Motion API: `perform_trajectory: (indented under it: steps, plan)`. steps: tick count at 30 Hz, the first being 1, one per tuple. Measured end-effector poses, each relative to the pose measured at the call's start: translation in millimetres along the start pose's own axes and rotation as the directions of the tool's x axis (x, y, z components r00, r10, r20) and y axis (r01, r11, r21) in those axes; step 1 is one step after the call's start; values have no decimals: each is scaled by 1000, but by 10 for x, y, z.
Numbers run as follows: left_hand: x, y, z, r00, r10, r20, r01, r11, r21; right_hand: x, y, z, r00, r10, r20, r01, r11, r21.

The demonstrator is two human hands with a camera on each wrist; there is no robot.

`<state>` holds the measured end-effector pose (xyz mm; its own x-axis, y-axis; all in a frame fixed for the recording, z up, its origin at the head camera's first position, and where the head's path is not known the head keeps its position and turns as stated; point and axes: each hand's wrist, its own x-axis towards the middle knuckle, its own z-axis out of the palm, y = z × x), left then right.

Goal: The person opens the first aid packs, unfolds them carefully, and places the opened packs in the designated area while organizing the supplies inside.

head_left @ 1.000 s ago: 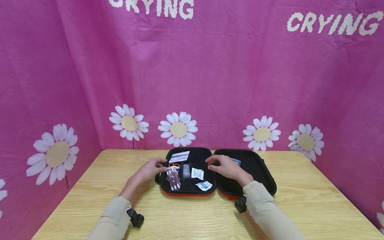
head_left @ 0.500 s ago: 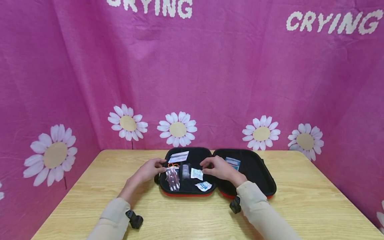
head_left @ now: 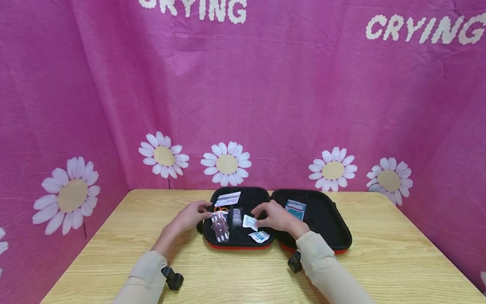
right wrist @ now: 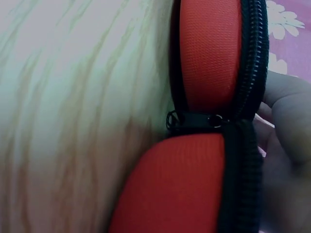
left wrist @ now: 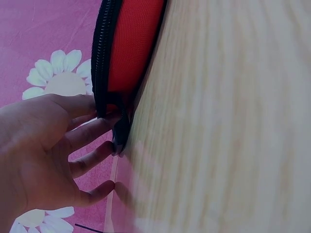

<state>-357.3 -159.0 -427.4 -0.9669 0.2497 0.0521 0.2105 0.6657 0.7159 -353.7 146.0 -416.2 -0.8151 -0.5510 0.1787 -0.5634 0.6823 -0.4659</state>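
Presently: right grip (head_left: 276, 216), fingers bent, thumb at the right edge of a small white packet (head_left: 249, 222); whether pinched, cannot tell. Left grip (head_left: 191, 216), fingers loosely spread, touching outer left edge of the open black-and-red case (head_left: 322, 226). Bare surface (head_left: 235, 274) before and beside case; pink cloth (head_left: 284, 105) close behind. Packet: in case's left half, under right fingertips, between clear bottle (head_left: 237, 217) and thumb; second packet (head_left: 260, 237) nearer front rim.

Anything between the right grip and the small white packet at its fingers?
Nothing visible. The right grip is at the right edge of the small white packet; whether they touch is unclear. The blue-marked packet lies on the near side, off the path.
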Motion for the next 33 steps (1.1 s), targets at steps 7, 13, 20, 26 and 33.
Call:
perform_trajectory:
  steps: [7, 13, 20, 26, 33]
  plan:
    - [11, -14, 2, 1000, -11, -4, 11, 1000, -4, -1, 25, 23, 1000, 9, -8, -9, 1000, 6]
    - [-7, -16, 11, 1000, -14, -6, 14, 1000, 2, -25, 41, -23, 999, -24, -21, 26, 996, 83]
    - [6, 2, -5, 999, -45, 3, 45, 999, -7, -92, 41, -147, 999, -6, -43, 14, 983, 182]
    - [13, 8, -4, 999, -41, 9, 41, 999, -1, -112, 96, -200, 997, -5, -81, 19, 984, 178]
    - [21, -17, -1, 999, -41, 10, 41, 999, 6, -190, 114, -299, 984, 26, -174, 10, 979, 202]
